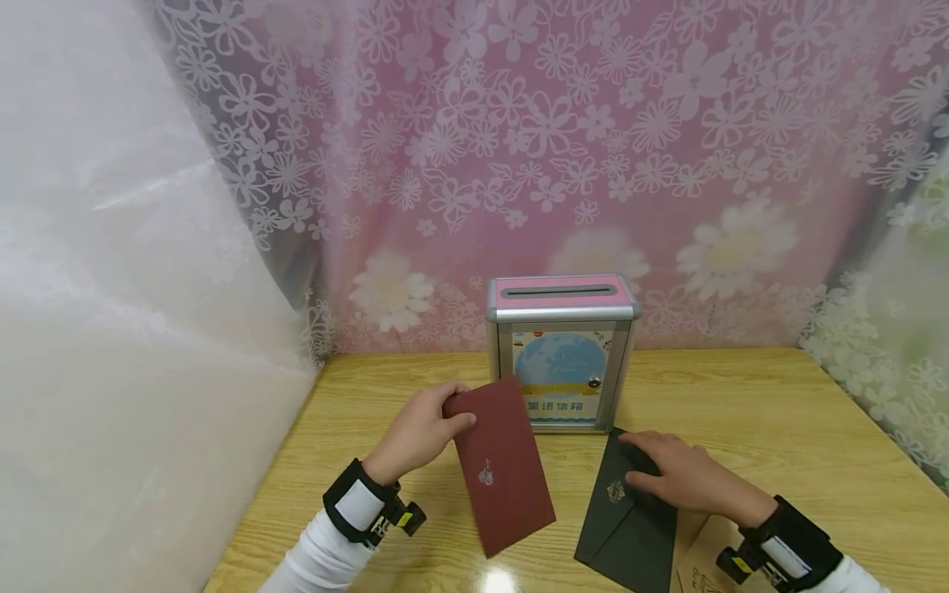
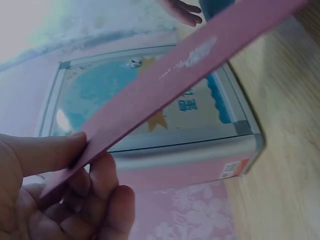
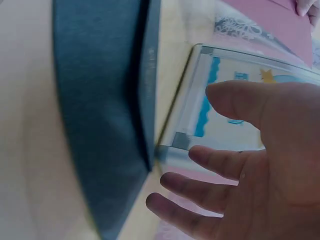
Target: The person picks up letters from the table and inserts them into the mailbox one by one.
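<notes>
The red envelope [image 1: 500,473] is in front of the letter box, its upper part covering the lower left of the box's front panel from the head view. The left hand [image 1: 423,432] pinches it near its upper left corner, thumb on the near face and fingers behind. It slants, with a small pale emblem on its face, and the left wrist view catches it nearly edge-on.

To its right, apart from it, is a dark envelope [image 1: 630,527] with a gold emblem and a pointed flap. The right hand [image 1: 689,478] is over its upper right side, fingers and thumb spread and gripping nothing; whether it touches the paper I cannot tell. A brown envelope [image 1: 704,556] with printing on it lies partly under the dark one.

The letter box [image 1: 562,358] stands upright on the wood-grained counter [image 1: 749,420], with a metal frame, a pink top with a long slot [image 1: 559,291], and a front showing a blue globe and blue characters. Behind it hangs a pink flowered curtain [image 1: 563,148]; a whitish sheet [image 1: 133,288] hangs at the left
</notes>
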The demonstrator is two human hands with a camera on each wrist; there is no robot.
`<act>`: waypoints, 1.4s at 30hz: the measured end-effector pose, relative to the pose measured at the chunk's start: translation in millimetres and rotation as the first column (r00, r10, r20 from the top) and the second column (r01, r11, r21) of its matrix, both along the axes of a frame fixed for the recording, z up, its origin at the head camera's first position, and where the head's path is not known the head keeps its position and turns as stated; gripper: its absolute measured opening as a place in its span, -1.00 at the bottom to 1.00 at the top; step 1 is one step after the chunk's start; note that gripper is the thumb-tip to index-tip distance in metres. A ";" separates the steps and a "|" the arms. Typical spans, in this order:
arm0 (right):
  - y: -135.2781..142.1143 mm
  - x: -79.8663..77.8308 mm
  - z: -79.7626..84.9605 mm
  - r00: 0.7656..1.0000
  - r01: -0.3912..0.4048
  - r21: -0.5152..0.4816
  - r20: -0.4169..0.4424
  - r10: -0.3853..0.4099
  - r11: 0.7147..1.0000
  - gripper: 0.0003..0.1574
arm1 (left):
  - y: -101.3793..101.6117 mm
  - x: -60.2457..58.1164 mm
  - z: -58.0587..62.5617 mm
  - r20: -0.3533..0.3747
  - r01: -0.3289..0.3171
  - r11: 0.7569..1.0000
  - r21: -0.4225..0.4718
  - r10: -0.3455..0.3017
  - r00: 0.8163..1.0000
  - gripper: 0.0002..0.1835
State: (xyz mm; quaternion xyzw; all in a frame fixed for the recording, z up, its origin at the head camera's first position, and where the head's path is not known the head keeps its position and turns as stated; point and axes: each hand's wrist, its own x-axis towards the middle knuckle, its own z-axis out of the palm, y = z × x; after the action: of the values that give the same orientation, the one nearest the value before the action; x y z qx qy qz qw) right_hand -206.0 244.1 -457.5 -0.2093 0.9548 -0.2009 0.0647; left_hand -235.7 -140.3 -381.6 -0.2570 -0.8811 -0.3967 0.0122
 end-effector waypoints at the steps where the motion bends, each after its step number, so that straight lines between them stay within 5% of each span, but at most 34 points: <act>1: -0.6 1.1 3.1 1.000 0.000 0.005 -0.007 0.000 1.000 -0.26 | 0.5 0.8 1.8 0.000 0.008 1.000 0.017 -0.008 1.000 -0.92; 7: -7.3 9.5 24.9 0.996 -0.012 0.025 -0.093 0.015 1.000 -0.31 | 4.6 6.5 12.8 -0.051 0.057 0.995 0.081 -0.053 0.997 -0.95; 18: -47.1 24.3 68.2 0.981 -0.068 -0.108 -0.186 0.047 0.992 -0.37 | 28.8 15.1 39.1 -0.220 0.128 0.988 0.089 -0.106 0.970 -0.97; 24: -59.3 20.4 75.8 0.977 -0.057 -0.139 -0.209 0.027 0.989 -0.45 | 44.1 16.2 47.7 -0.303 0.197 0.975 0.098 -0.160 0.940 -0.96; 30: -58.8 19.2 81.4 0.966 -0.066 -0.187 -0.258 0.016 0.980 -0.70 | 55.4 13.3 53.2 -0.350 0.208 0.968 0.141 -0.148 0.925 -0.93; 37: -53.0 20.0 94.9 0.926 -0.051 -0.237 -0.375 -0.043 0.970 -0.75 | 63.3 6.1 55.1 -0.311 0.151 0.950 0.272 -0.062 0.948 -0.54; 42: -49.3 17.4 108.9 0.906 -0.047 -0.266 -0.416 -0.071 0.963 -0.76 | 67.3 1.8 49.9 -0.307 0.130 0.956 0.263 -0.045 0.951 -0.48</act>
State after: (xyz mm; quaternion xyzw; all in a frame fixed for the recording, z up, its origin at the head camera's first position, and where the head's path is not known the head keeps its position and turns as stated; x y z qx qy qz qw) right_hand -188.6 194.8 -348.6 -0.2486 0.9110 -0.2795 -0.1738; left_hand -233.9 -73.0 -331.7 -0.3487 -0.7919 -0.4740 0.1630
